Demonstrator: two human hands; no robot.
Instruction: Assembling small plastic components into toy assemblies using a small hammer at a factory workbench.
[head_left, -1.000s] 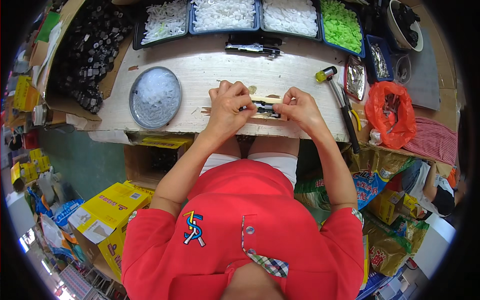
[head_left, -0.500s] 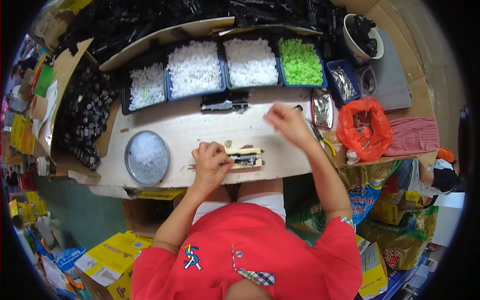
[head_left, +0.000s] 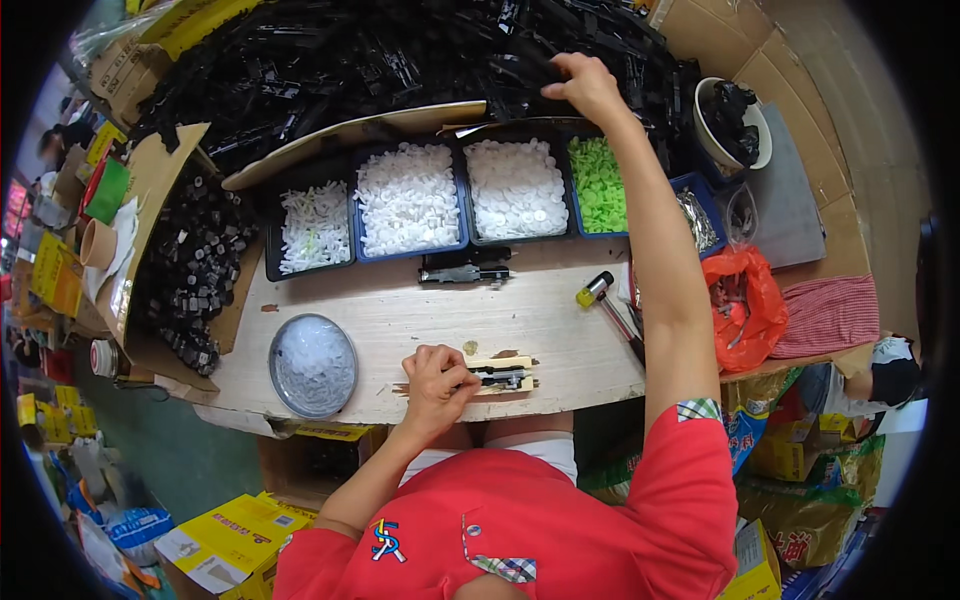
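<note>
My left hand [head_left: 438, 390] is closed at the left end of a pale yellow wooden block [head_left: 518, 364] near the table's front edge. Its fingertips press on a slim black part [head_left: 490, 378] that lies in the block; the hand partly covers it. My right arm stretches over the trays to the far side. There my right hand [head_left: 588, 88] is above a big heap of black plastic parts [head_left: 400, 75], thumb and forefinger apart with nothing visible between them. Another black and grey assembly [head_left: 465, 273] rests on the table behind the block.
Trays of white pieces [head_left: 410, 200], white discs [head_left: 515, 190] and green pieces [head_left: 597, 185] line the back. A round dish of clear pieces [head_left: 313, 365] stands left. A small hammer [head_left: 596, 289] and red bag [head_left: 738, 300] lie right; black caps [head_left: 190, 260] are heaped far left.
My right hand has gone from above the table to the heap of black parts at the far side. My left hand stays at the block. The whole view has shifted, showing more of the heap.
</note>
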